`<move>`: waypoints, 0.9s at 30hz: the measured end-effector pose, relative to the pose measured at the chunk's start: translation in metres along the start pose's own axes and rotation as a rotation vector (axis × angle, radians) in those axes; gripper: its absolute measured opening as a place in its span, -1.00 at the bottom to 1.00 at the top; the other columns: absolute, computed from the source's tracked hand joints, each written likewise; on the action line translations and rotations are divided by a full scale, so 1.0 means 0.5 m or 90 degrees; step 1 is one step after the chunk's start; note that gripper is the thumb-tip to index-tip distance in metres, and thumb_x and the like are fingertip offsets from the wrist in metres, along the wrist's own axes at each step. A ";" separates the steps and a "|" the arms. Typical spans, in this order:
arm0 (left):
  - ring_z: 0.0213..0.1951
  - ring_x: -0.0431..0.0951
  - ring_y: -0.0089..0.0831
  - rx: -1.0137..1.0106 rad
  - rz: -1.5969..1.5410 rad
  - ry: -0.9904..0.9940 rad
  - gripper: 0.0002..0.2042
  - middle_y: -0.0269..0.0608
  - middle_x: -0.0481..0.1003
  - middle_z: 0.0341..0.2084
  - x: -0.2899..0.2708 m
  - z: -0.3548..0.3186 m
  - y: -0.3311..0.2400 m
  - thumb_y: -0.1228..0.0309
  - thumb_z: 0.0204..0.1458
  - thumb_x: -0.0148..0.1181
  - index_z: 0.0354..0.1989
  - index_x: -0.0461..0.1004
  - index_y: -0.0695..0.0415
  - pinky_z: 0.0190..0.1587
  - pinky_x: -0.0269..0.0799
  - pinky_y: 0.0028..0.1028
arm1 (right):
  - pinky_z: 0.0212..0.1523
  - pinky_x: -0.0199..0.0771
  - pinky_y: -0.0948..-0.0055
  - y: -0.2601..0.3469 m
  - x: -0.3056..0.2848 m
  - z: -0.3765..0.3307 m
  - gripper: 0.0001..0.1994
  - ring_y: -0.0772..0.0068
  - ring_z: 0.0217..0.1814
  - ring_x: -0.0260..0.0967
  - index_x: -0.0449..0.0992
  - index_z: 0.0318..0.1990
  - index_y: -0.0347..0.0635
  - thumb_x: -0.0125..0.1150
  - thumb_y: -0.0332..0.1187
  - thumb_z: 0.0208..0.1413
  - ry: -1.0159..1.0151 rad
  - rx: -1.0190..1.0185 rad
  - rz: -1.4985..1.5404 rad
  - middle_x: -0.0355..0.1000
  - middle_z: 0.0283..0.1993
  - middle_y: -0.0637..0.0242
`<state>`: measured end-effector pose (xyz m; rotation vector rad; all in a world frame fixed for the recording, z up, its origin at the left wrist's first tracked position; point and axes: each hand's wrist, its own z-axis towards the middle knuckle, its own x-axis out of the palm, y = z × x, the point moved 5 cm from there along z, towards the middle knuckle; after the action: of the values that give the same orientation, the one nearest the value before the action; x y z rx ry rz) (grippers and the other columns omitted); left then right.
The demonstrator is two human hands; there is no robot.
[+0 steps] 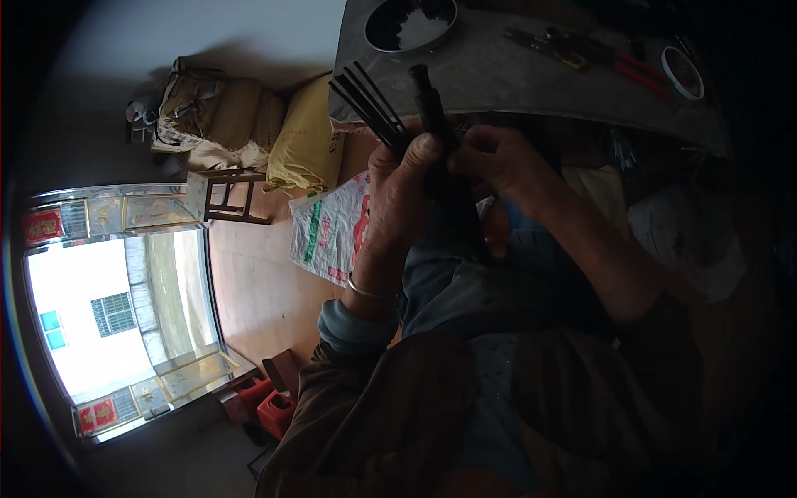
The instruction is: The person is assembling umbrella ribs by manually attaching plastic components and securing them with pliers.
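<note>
My left hand (397,178) is closed, its thumb pressed along a black tube-shaped piece (428,104) with a narrower stepped end that points up and away. Several thin black rods (365,104) fan out from the same hand, to the left of the tube. Against the tube's right side sits my right hand (502,162), fingers bent together in a pinch. What those fingers hold is hidden in shadow. Dark material (452,203) hangs from the tube down toward my lap; the dim light hides how the parts join.
Ahead stands a grey-topped table (481,79) bearing a dark bowl of white material (419,29), red-handled pliers (639,75) and a small round container (682,72). Leftward are a wooden stool (237,195), a yellow sack (307,137), a printed sack (328,228) and red containers (274,411).
</note>
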<state>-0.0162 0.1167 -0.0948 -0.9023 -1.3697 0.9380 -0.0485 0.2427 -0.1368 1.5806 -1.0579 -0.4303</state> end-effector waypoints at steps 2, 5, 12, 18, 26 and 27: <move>-0.27 0.52 -0.53 -0.003 0.008 0.018 -0.74 -0.27 0.54 -0.28 0.002 0.001 -0.003 0.29 0.11 0.15 -0.11 0.49 0.20 -0.16 0.43 -0.52 | -0.27 0.48 0.48 0.010 0.003 -0.007 -0.71 0.55 -0.27 0.40 0.43 -0.23 -0.19 0.32 -0.22 -0.01 -0.004 0.007 0.003 0.40 -0.27 0.36; -0.24 0.51 -0.51 -0.024 0.033 0.047 -0.71 -0.24 0.53 -0.28 0.007 0.006 -0.013 0.25 0.17 0.06 -0.09 0.46 0.21 -0.14 0.42 -0.51 | -0.18 0.46 0.52 0.036 0.007 -0.009 -0.64 0.53 -0.21 0.41 0.43 -0.10 -0.24 0.35 -0.31 -0.04 -0.017 -0.096 0.001 0.43 -0.23 0.33; -0.25 0.49 -0.59 -0.046 0.040 0.032 -0.66 -0.29 0.51 -0.31 0.013 -0.011 -0.003 0.16 0.24 -0.07 -0.11 0.44 0.20 -0.19 0.40 -0.58 | 0.00 0.41 0.55 0.052 0.023 -0.018 -0.55 0.52 0.01 0.39 0.39 0.08 -0.24 0.26 -0.58 -0.04 0.075 -0.201 0.157 0.46 -0.04 0.32; -0.34 0.50 -0.61 -0.044 0.034 0.072 -0.61 -0.29 0.52 -0.33 0.031 -0.011 0.006 0.12 0.26 -0.15 -0.05 0.43 0.19 -0.30 0.42 -0.60 | -0.19 0.44 0.66 0.052 0.015 -0.035 -0.53 0.67 -0.16 0.41 0.40 0.07 -0.19 0.31 -0.56 -0.07 0.044 -0.150 0.144 0.48 -0.13 0.40; -0.36 0.53 -0.53 -0.064 -0.018 0.108 -0.59 -0.21 0.53 -0.33 0.057 -0.022 0.002 0.12 0.27 -0.19 -0.04 0.40 0.23 -0.30 0.48 -0.54 | -0.38 0.39 0.69 0.054 0.002 -0.043 -0.55 0.73 -0.27 0.39 0.41 0.05 -0.17 0.32 -0.53 -0.06 0.069 -0.129 0.117 0.48 -0.18 0.48; -0.36 0.53 -0.55 -0.060 -0.017 0.092 -0.60 -0.22 0.53 -0.33 0.058 -0.023 0.003 0.12 0.27 -0.19 -0.04 0.41 0.22 -0.30 0.46 -0.56 | -0.36 0.39 0.68 0.055 0.006 -0.043 -0.56 0.73 -0.25 0.39 0.41 0.05 -0.17 0.30 -0.54 -0.05 0.078 -0.140 0.130 0.48 -0.17 0.47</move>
<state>-0.0053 0.1442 -0.0852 -1.0012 -1.3069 0.7787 -0.0418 0.2539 -0.1042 1.2752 -1.0285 -0.2960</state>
